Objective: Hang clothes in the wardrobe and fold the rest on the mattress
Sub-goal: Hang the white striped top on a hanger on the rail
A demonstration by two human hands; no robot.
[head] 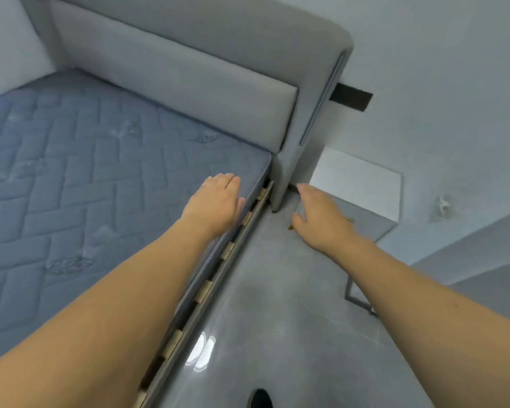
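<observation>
A bare blue-grey quilted mattress [86, 178] fills the left half of the view, with no clothes on it. My left hand [215, 201] hangs above the mattress's right edge near its top corner, fingers straight and together, holding nothing. My right hand [318, 219] reaches out over the floor in front of a white bedside cabinet [357, 184], fingers relaxed and spread, empty. No clothes, hangers or wardrobe are in view.
A grey padded headboard [189, 72] stands behind the mattress. Wooden slats and the bed frame rail [206, 287] show along the mattress's right side. Glossy grey floor [271, 304] runs between bed and wall. A dark shoe tip [261, 399] shows at the bottom.
</observation>
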